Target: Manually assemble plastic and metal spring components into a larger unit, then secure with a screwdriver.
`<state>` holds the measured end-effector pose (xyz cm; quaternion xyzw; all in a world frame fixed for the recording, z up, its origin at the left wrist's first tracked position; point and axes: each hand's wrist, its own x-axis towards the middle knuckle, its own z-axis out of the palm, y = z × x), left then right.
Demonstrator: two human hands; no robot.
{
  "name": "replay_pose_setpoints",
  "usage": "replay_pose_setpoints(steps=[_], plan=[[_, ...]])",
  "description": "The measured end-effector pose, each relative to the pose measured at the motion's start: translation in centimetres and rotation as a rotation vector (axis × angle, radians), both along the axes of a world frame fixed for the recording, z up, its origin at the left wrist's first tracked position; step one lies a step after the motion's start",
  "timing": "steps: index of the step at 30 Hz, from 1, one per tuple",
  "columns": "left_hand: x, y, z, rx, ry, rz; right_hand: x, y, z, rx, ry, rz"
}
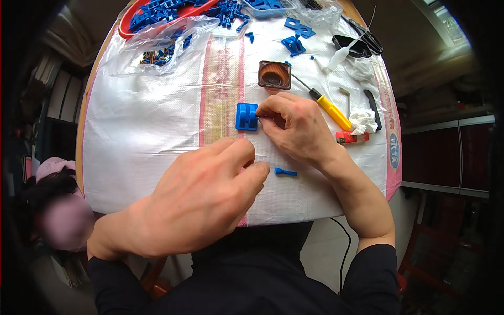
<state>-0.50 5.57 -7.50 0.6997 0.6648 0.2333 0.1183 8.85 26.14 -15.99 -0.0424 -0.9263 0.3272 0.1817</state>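
A round worktop [157, 121] covered with a white woven plastic sheet fills the middle of the frame, with dark shelving off to the left and a cabinet to the right. Just above centre, the right hand [296, 126] has its fingertips pinched together on the edge of a small blue plastic block [246, 116] that lies flat on the sheet. The left hand [202, 202], in the lower centre, hovers with fingers curled inward; whether anything sits between them I cannot tell. A small blue pin [285, 171] lies loose on the sheet between the two hands. To the upper right lie a yellow-handled screwdriver [328, 106], a brown ribbed cup [274, 75] and scissors [365, 35]; a red tray [157, 13] of blue parts sits at the upper left. The sheet looks slick, so the block could skid under a sideways push, and the left wrist could easily sweep the loose pin off the near edge.
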Motion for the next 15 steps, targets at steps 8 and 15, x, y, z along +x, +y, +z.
replay_pose_setpoints(steps=[8, 15], plan=[[4.2, 3.4, -7.0, 0.163, 0.314, -0.121, -0.2, 0.1, -0.3, 0.023, 0.067, 0.009], [-0.4, 0.5, -3.7, 0.02, -0.124, 0.009, -0.2, -0.2, -0.4, -0.025, 0.051, -0.001]])
